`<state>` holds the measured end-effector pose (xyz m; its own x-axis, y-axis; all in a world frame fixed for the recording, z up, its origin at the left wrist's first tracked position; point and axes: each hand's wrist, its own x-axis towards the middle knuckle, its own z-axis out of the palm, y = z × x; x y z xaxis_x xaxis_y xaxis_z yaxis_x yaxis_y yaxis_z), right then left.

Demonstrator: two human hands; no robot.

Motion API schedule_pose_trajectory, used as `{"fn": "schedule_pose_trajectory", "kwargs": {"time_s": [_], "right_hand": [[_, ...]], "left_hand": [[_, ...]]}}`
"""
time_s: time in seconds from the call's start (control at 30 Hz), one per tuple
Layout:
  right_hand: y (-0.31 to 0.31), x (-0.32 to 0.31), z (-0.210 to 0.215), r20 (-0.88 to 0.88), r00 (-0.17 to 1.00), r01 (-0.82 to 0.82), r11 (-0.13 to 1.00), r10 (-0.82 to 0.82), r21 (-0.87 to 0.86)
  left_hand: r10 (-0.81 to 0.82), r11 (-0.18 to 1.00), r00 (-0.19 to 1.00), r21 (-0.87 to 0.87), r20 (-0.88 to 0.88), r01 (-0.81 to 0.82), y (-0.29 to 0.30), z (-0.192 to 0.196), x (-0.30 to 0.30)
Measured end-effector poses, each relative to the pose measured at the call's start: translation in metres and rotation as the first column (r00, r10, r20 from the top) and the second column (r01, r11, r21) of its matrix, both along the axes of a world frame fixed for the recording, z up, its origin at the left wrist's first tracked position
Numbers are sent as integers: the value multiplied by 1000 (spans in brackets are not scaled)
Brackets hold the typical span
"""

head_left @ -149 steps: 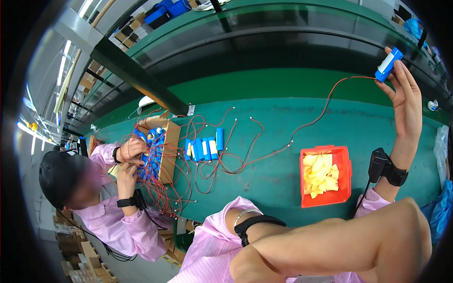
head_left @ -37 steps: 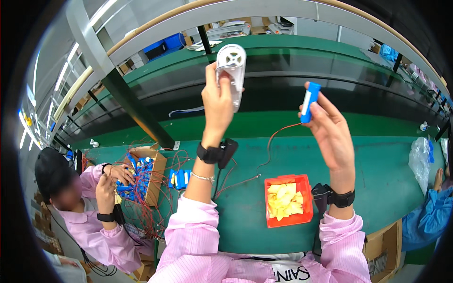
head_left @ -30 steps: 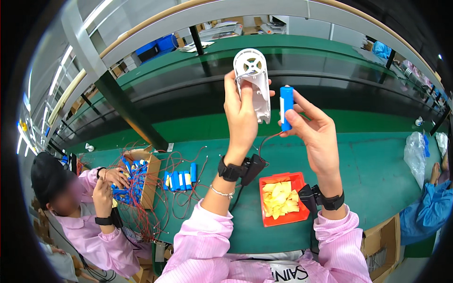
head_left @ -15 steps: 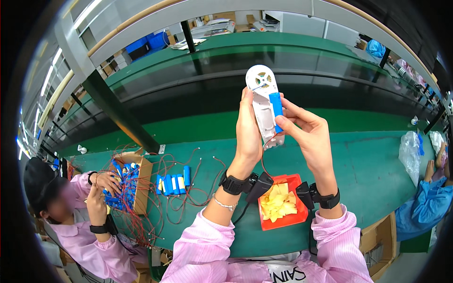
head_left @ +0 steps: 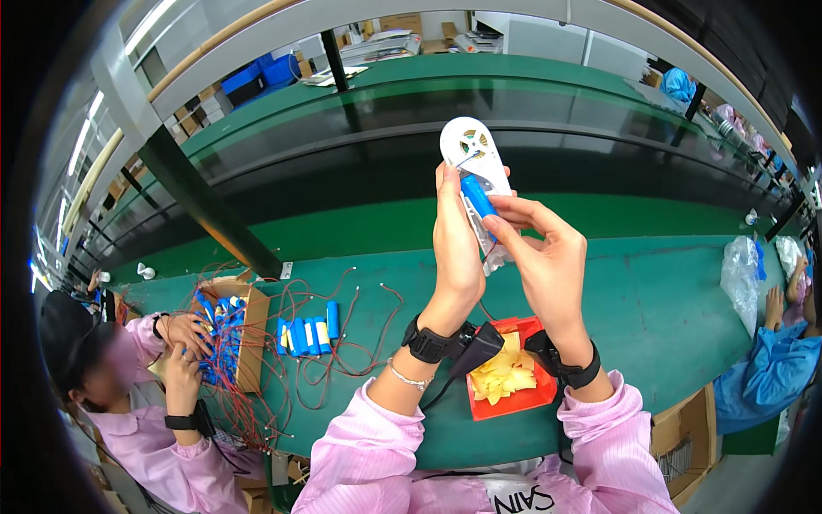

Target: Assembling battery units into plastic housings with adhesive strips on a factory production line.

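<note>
My left hand [head_left: 456, 248] holds up a white plastic housing [head_left: 469, 154] with a round top, high above the green table [head_left: 668, 291]. My right hand [head_left: 544, 257] grips a blue cylindrical battery cell [head_left: 478, 195] and presses it against the housing's body. A thin red wire runs down from the cell between my hands. Both wrists wear black straps.
A red tray [head_left: 514, 403] of yellow slips lies under my wrists. Several blue cells with red wires [head_left: 304, 334] lie on the table's left beside a cardboard box [head_left: 248, 334], where a person in pink [head_left: 163, 403] works. A clear bag [head_left: 741, 274] and a person in blue [head_left: 766, 377] are at right.
My right hand has brought the blue cell from the far right over to the white housing and laid it against the body. Both hands have drawn together near the middle.
</note>
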<state>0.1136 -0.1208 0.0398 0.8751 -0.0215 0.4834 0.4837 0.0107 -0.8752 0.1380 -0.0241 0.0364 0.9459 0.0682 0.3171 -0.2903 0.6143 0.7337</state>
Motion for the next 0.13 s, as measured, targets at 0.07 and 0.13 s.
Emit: {"fn": "schedule_pose_trajectory", "kwargs": {"time_s": [0.07, 0.13], "right_hand": [[1, 0, -3, 19, 999, 35, 999, -34, -30], [1, -3, -1, 53, 996, 79, 991, -73, -110]], "left_hand": [[-7, 1000, 1000, -11, -10, 7, -1, -1, -1], [-16, 1000, 1000, -26, -10, 15, -2, -2, -2]]}}
